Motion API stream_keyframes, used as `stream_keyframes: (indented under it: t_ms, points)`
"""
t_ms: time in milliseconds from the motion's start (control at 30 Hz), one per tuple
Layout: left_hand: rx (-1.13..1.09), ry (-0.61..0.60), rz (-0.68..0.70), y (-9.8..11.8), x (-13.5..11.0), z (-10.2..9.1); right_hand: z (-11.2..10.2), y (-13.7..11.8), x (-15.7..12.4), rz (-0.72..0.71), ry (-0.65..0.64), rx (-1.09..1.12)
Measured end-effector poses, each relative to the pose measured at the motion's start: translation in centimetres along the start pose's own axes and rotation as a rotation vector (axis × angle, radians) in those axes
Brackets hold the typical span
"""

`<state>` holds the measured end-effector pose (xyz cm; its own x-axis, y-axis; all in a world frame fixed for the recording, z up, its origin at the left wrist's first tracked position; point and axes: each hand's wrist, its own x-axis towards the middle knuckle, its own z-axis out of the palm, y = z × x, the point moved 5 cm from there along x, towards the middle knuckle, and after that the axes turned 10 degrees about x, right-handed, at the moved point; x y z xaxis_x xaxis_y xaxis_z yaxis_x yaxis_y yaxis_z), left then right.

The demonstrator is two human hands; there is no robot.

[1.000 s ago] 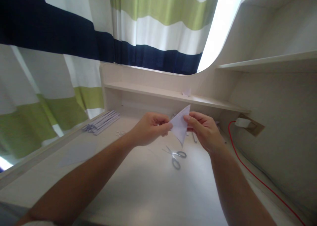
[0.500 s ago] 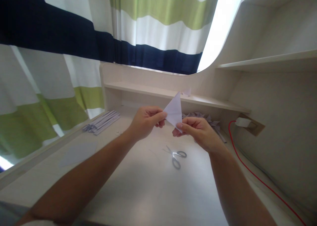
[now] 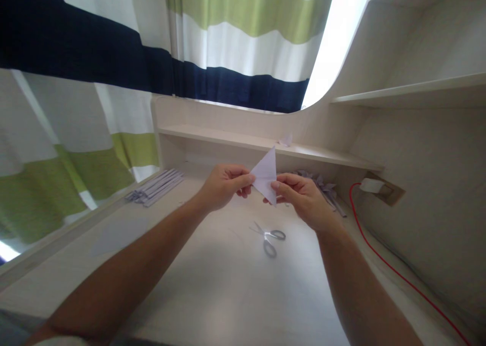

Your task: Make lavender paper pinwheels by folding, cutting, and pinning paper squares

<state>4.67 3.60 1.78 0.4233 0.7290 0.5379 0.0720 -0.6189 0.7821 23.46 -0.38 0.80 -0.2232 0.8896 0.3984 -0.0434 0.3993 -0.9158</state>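
White paper [image 3: 265, 176], folded to a triangle, sat above the desk [image 3: 228, 285], pinched at its 9 o'clock corner by your left hand [image 3: 224, 186] and at its 6 o'clock tip by your right hand [image 3: 304, 199]. You seemed mid-fold; the next crease would need aligned edges. Scissors [image 3: 269, 237] lay below.

Beyond my fingers runs a pale wooden desk [image 3: 228, 285] with a low shelf [image 3: 235, 139]; above hangs a curtain [image 3: 190, 42] striped navy, green and white, daylight to its right.
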Motion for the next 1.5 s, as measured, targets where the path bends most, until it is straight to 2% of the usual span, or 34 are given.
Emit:
stream_keyframes:
  t_ms: [100,200,400,500,733,1033,1233,1500]
  points:
    - [-0.024,-0.051,-0.046,-0.7,0.0,0.3,0.0,0.6,0.2,-0.033,0.106,0.038]
    - [-0.08,-0.061,-0.129,-2.6,-0.8,1.1,-0.1,2.5,-0.6,-0.003,0.17,0.05]
    - [-0.16,-0.177,-0.415,-9.2,-6.0,4.9,-0.2,9.6,-4.8,0.259,0.183,0.133]
    - [-0.137,-0.209,-0.455,-10.9,-7.8,5.7,-0.2,11.8,-6.0,0.314,0.199,0.147]
    - [-0.038,-0.302,-0.405,-11.5,-8.9,5.8,0.3,13.0,-6.2,0.345,0.202,0.156]
    - [-0.034,-0.458,-0.497,-11.6,-9.9,6.8,0.2,13.3,-7.3,0.309,0.213,0.214]
    - [-0.065,-0.54,-0.53,-12.0,-10.5,7.3,-0.1,13.1,-7.3,0.283,0.205,0.175]
    - [-0.079,-0.54,-0.519,-11.9,-10.6,7.2,-0.3,13.2,-7.2,0.283,0.234,0.165]
